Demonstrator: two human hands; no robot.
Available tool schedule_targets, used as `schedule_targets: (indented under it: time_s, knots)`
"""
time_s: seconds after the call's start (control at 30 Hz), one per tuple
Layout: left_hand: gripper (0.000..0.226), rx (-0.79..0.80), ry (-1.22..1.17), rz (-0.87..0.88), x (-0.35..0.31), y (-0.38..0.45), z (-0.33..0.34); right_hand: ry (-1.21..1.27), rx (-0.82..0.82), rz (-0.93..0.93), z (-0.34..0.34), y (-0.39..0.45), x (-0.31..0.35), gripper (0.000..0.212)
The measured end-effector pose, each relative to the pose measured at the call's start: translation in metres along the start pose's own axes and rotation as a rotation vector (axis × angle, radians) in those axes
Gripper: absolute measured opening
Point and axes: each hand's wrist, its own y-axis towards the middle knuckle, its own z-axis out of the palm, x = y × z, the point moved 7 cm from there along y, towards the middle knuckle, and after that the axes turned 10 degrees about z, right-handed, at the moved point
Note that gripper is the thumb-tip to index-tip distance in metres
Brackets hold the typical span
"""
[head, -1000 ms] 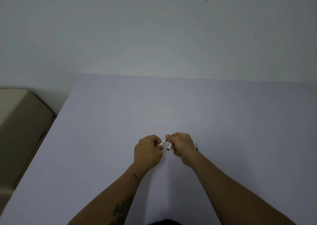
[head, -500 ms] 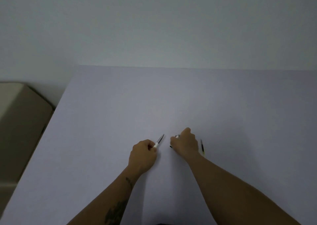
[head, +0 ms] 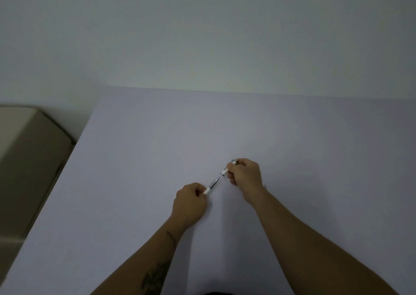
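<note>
Pen (head: 211, 185) gripped in your left hand (head: 190, 202) points far-right at the top half (head: 225, 171) your right hand (head: 245, 174) pinches. One line, just apart.

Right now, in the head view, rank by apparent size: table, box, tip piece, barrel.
1. table
2. box, cut off by the frame edge
3. tip piece in left hand and barrel in right hand: look alike, both partly hidden, so unranked

Left hand (head: 188, 204) grips the pen (head: 211, 185), right hand (head: 245, 175) holds the cap (head: 225, 170) apart.
</note>
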Motion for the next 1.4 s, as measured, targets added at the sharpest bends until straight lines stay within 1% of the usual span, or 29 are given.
schedule_targets:
  time_s: [0.13,0.23,0.33,0.43,0.53,0.67,0.73,0.9,0.97,1.03,1.1,1.17,1.2,1.3,1.4]
  knots:
    - [0.018,-0.015,-0.011,0.015,-0.004,-0.001,0.000,0.009,0.034,-0.017,0.003,-0.007,0.002,0.004]
    - [0.015,-0.025,-0.034,0.028,-0.008,-0.002,0.000,-0.043,0.096,-0.002,0.009,-0.013,-0.002,0.004]
    - [0.012,-0.047,-0.065,0.042,-0.013,-0.003,-0.001,-0.073,0.153,-0.006,0.013,-0.021,-0.007,0.009]
    - [0.012,-0.072,-0.087,0.040,-0.018,-0.005,-0.001,-0.111,0.153,-0.034,0.012,-0.026,-0.007,0.014]
    - [0.012,-0.092,-0.101,0.025,-0.017,-0.008,0.000,-0.146,0.146,-0.053,0.010,-0.027,-0.003,0.014]
    - [0.007,-0.071,-0.123,0.034,-0.018,-0.011,0.001,-0.180,0.195,0.000,0.010,-0.027,-0.009,0.007]
    - [0.006,-0.051,-0.135,0.055,-0.022,-0.012,0.003,-0.201,0.183,0.020,0.011,-0.026,-0.015,0.006]
    - [0.010,-0.035,-0.132,0.125,-0.025,-0.016,0.010,-0.191,0.132,0.046,0.004,-0.022,-0.019,0.014]
    - [0.018,-0.056,-0.028,0.180,-0.021,-0.016,0.007,-0.229,0.087,0.026,-0.003,-0.018,-0.020,0.013]
    - [0.034,-0.026,0.187,0.261,-0.018,-0.015,0.006,-0.397,0.010,-0.031,-0.012,-0.016,-0.018,0.015]
    - [0.056,0.064,0.447,0.300,-0.010,-0.013,0.009,-0.603,-0.047,-0.102,-0.017,-0.020,-0.015,0.020]
    - [0.077,0.172,0.667,0.280,0.003,-0.012,0.015,-0.715,-0.055,-0.145,-0.017,-0.022,-0.016,0.027]
    - [0.085,0.224,0.740,0.261,0.009,-0.012,0.018,-0.759,-0.058,-0.153,-0.016,-0.024,-0.017,0.030]
    - [0.092,0.333,0.827,0.215,0.025,-0.014,0.026,-0.900,-0.079,-0.160,-0.012,-0.024,-0.023,0.029]
    - [0.092,0.354,0.849,0.216,0.026,-0.013,0.027,-0.991,-0.102,-0.139,-0.009,-0.022,-0.028,0.031]
